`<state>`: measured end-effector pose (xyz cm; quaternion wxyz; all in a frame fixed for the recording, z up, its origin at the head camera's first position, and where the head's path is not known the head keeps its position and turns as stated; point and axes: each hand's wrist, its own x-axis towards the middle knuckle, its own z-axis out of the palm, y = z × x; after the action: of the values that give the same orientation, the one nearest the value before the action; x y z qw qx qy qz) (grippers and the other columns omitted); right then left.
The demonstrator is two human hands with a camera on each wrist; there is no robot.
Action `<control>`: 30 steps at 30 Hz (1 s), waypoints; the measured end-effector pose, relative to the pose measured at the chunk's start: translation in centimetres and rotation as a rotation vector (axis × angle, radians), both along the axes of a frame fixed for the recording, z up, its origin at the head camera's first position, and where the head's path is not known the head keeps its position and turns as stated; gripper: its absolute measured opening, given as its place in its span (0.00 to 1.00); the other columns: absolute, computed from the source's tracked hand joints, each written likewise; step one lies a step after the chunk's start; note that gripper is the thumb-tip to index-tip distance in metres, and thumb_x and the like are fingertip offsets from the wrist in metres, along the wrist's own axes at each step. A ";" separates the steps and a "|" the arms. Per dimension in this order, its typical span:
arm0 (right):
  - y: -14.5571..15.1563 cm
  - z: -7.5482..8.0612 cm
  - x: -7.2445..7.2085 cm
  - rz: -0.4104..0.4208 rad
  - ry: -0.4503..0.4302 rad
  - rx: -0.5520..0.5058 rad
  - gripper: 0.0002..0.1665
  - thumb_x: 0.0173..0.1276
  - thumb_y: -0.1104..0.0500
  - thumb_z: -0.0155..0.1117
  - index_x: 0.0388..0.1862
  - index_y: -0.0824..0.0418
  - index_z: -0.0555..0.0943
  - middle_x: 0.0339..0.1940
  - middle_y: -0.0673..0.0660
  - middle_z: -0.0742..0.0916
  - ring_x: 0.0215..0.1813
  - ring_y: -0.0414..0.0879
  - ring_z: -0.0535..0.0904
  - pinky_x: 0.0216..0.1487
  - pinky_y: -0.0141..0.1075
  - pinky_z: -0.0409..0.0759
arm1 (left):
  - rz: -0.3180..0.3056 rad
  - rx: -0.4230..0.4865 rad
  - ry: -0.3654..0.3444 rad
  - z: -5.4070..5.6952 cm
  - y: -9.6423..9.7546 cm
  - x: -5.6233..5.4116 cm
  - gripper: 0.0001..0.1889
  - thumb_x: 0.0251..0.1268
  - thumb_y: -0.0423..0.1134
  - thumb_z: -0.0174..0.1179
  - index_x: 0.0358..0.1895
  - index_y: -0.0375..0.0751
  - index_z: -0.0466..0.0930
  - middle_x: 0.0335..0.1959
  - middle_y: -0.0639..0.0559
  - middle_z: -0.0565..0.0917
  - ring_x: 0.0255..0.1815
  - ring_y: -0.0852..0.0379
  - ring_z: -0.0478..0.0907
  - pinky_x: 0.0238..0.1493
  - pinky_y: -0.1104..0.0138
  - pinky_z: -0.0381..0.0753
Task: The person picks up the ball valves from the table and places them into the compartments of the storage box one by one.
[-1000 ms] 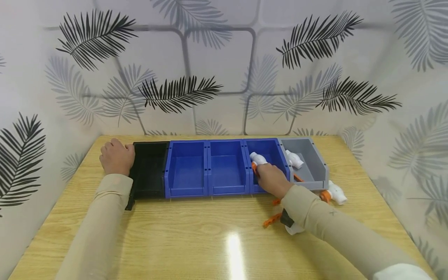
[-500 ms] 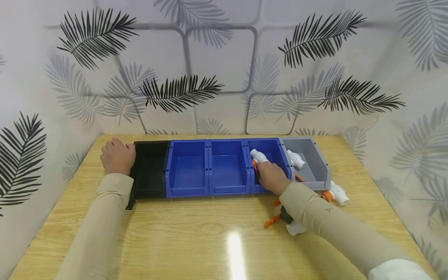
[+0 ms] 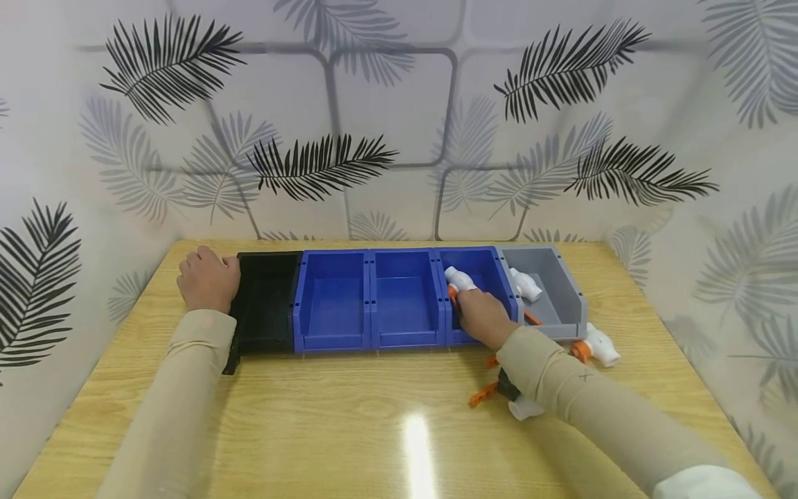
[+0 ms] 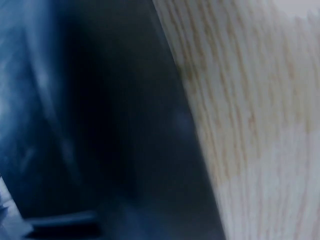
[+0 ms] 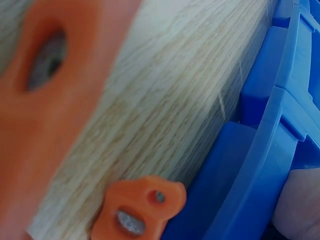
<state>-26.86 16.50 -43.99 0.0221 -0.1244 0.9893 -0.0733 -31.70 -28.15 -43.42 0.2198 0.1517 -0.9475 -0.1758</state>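
Orange-levered, a white plastic valve with a dark collar (image 3: 525, 407) lies nearest on the pale wood-grain table (image 3: 349, 430), partly hidden by the beige right sleeve (image 3: 580, 388). Beyond, a white plastic fitting with an orange collar (image 3: 603, 346) sits by the grey plastic bin (image 3: 570, 291). The right hand (image 3: 485, 317) curls round a bulbous white-and-orange valve (image 3: 461, 279) at the rightmost blue plastic bin (image 3: 464, 337) — probably gripped from behind to leave its white end free. Farther over, the left hand (image 3: 208, 281) rests against the black plastic bin (image 3: 268, 326) — perhaps steadying the row; whether it pinches the rim, I cannot tell.
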 end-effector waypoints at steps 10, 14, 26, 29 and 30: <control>0.0 0.3 0.0 -0.007 -0.022 0.012 0.06 0.64 0.61 0.59 0.32 0.64 0.78 0.23 0.56 0.80 0.23 0.49 0.74 0.25 0.40 0.72 | 0.001 0.004 0.010 0.0 0.0 -0.1 0.21 0.64 0.43 0.38 0.36 0.22 0.67 0.34 0.26 0.71 0.37 0.30 0.67 0.37 0.41 0.67; 0.0 0.4 0.0 -0.002 -0.019 0.012 0.06 0.65 0.61 0.59 0.32 0.64 0.78 0.23 0.56 0.80 0.23 0.49 0.74 0.24 0.40 0.72 | 0.000 0.007 0.013 -0.1 -0.1 -0.1 0.21 0.64 0.43 0.38 0.36 0.22 0.67 0.34 0.26 0.71 0.38 0.30 0.68 0.37 0.41 0.67; 0.4 0.7 0.8 -0.003 0.003 -0.010 0.11 0.67 0.56 0.58 0.29 0.63 0.77 0.19 0.56 0.78 0.19 0.49 0.74 0.19 0.41 0.71 | -0.005 0.007 0.015 -0.1 0.2 0.0 0.21 0.63 0.43 0.38 0.36 0.21 0.67 0.34 0.26 0.71 0.38 0.29 0.68 0.37 0.40 0.67; 0.7 1.1 1.4 0.016 0.002 -0.068 0.09 0.66 0.57 0.58 0.31 0.63 0.78 0.18 0.54 0.77 0.17 0.47 0.72 0.17 0.38 0.68 | -0.003 0.006 0.018 -0.1 0.1 0.0 0.21 0.63 0.43 0.39 0.36 0.21 0.67 0.34 0.26 0.71 0.38 0.29 0.68 0.38 0.40 0.67; 0.8 1.4 1.7 0.024 0.000 -0.085 0.08 0.66 0.58 0.58 0.34 0.63 0.79 0.19 0.54 0.77 0.17 0.46 0.72 0.17 0.37 0.68 | -0.002 0.004 0.018 -0.1 0.1 0.0 0.21 0.63 0.43 0.39 0.35 0.21 0.68 0.34 0.26 0.71 0.38 0.29 0.68 0.37 0.40 0.67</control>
<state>-25.19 17.31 -42.63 0.0178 -0.1370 0.9837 -0.1151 -31.69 -28.10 -43.54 0.2280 0.1498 -0.9452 -0.1794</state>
